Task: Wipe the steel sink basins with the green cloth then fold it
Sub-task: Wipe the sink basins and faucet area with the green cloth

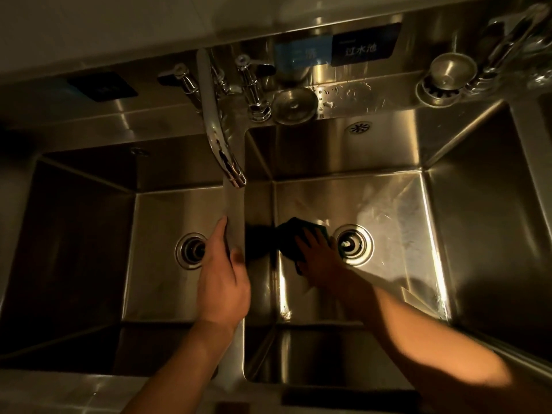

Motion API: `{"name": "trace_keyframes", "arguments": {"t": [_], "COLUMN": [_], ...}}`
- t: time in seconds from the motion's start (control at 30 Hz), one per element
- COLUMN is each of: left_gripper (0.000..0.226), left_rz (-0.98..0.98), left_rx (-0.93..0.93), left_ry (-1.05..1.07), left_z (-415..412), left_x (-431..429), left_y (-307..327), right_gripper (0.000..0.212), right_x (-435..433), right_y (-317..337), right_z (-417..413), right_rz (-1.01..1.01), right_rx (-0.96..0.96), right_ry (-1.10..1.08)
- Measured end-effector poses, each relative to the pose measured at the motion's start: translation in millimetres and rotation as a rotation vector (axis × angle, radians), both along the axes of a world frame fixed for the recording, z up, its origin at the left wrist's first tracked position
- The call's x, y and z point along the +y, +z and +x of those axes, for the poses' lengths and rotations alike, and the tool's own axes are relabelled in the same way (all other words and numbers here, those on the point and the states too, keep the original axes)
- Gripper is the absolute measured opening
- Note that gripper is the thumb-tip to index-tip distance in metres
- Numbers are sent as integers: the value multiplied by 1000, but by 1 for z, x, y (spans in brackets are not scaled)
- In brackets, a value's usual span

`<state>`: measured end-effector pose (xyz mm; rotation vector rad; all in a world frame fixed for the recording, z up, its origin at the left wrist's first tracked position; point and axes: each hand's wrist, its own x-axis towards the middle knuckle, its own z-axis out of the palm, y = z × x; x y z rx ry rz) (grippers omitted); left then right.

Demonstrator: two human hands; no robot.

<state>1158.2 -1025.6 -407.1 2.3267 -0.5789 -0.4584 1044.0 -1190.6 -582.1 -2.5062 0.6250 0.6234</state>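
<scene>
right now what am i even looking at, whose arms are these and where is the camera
There is no machine here, just a person's two bare hands. The single picture comes from a camera worn on that person's head, looking forward and down, which is why both arms reach in from the bottom edge.

Below them is a steel sink with two basins side by side. The left hand rests on the divider between the left basin and the right basin, and holds nothing. The right hand presses a green cloth flat on the floor of the right basin, just beside its drain.

A faucet hangs over the divider, and a round steel lid sits on the back ledge.
</scene>
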Motion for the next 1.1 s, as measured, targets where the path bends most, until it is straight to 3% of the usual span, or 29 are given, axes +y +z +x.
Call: {"name": "trace_keyframes", "arguments": {"t": [0.33,0.57,0.77,1.03,1.1], "left_gripper": [55,54,53,54,52], "left_rz": [-38,-45,-5,6,14], "left_rx": [-40,-70,-101,-113,-111], "left_ry": [56,1,17,14,23], "left_z": [-1,-2,-4,-2,-3], "left_x": [-3,-1,1,-3,-3], "left_y": [0,3,1,-1,1], "right_gripper": [76,86,78,77,68], "right_x": [-18,-20,-9,19,25], "right_y": [-5,-19,-34,-53,-60], "right_z": [5,14,2,-44,-64], "right_rz": [-140,-159,-177,-122,-115], "right_rx": [-122,-84,-94,-256,-318], "right_ry": [286,377,398,721,862]}}
